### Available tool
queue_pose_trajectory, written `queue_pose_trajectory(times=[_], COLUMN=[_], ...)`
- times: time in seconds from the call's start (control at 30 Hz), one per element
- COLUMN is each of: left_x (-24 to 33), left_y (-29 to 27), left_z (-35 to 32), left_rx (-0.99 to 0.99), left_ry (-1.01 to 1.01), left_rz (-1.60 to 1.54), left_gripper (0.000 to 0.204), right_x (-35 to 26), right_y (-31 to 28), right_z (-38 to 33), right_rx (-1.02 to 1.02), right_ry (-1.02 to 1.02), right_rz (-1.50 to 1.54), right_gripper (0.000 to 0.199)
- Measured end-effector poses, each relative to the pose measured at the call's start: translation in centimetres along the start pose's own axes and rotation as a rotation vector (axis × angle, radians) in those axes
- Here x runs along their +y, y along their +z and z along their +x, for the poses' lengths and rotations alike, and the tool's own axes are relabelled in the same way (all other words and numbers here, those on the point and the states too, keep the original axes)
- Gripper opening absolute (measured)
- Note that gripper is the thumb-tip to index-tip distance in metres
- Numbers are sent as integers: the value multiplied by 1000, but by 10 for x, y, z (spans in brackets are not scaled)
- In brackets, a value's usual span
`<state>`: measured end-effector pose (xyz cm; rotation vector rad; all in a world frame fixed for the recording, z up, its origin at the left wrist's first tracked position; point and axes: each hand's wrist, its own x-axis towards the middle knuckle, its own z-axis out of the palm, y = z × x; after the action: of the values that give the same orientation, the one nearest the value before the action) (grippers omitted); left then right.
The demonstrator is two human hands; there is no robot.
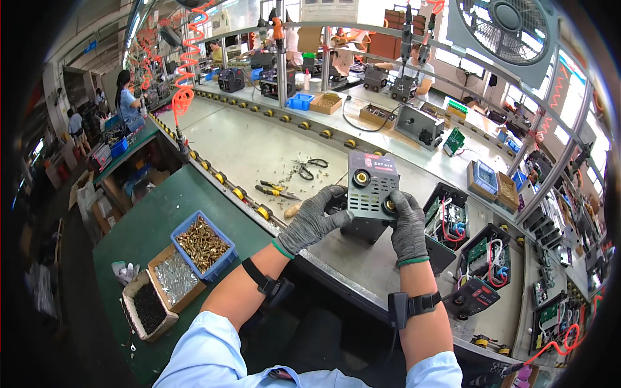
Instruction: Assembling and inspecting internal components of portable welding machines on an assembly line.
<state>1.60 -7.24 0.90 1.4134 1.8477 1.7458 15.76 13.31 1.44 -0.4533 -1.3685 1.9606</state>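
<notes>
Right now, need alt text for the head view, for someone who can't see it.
Two gloved hands, left hand and right hand, hold a grey metal panel with round sockets upright over a workbench. Open black units with wiring lie to the right; scissors and pliers lie behind, and bins of screws sit to the left.

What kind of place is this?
Most likely a factory assembly line for electrical machines. Gloved hands hold a grey front panel, open units with wiring wait along the long workbench, and bins of screws sit nearby.
</notes>
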Motion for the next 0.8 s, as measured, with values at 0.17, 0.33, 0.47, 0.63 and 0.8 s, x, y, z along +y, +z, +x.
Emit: queue_pose_trajectory(times=[0.17, 0.33, 0.47, 0.63, 0.8], left_x=[-12, -24, -7, 38, 25], left_y=[13, 15, 25, 57, -30], left_z=[8, 22, 14, -28, -9], left_rx=[205, 261, 276, 336, 322], left_ry=[-45, -83, -67, -126, -181], left_rz=[-117, -159, -228, 12, 33], left_gripper=[55, 43, 36, 32, 34], right_x=[-2, 3, 13, 13, 5], right_y=[18, 21, 20, -2, -18], right_z=[-5, 2, 8, 13, 17], right_rx=[65, 123, 147, 61, -103], right_ry=[-111, -118, -240, -355, -285], right_rz=[-206, -286, -334, -345, -331], right_gripper=[36, 37, 39, 40, 48])
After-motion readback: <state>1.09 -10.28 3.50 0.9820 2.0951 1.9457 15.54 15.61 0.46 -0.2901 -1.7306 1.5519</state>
